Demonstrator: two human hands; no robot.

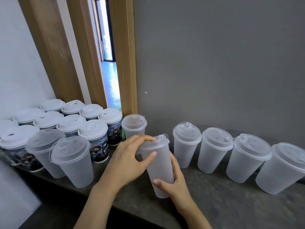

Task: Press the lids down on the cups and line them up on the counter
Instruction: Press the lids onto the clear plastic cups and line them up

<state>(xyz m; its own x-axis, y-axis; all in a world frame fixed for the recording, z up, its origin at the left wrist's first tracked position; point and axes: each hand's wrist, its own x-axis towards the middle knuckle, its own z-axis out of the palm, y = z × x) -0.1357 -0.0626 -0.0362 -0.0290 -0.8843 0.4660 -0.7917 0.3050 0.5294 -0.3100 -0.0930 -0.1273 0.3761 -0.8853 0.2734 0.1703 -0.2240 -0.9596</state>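
Note:
A frosted clear plastic cup (160, 169) stands on the dark counter (214, 204) at centre, tilted a little left. My right hand (173, 180) wraps its lower body from the right. My left hand (130, 157) covers the cup's lid (160, 141) from the left, fingers over the rim and thumb against the wall below it. To the right, several lidded frosted cups (212, 151) stand in a row along the grey wall. Another lidded frosted cup (134, 125) stands just behind my left hand.
At left stands a cluster of printed paper cups (96, 138) with white lids and two frosted lidded cups (72, 161). The counter's front edge runs diagonally below my forearms. A grey wall (214, 63) backs the counter; a wooden door frame (125, 63) rises behind the cluster.

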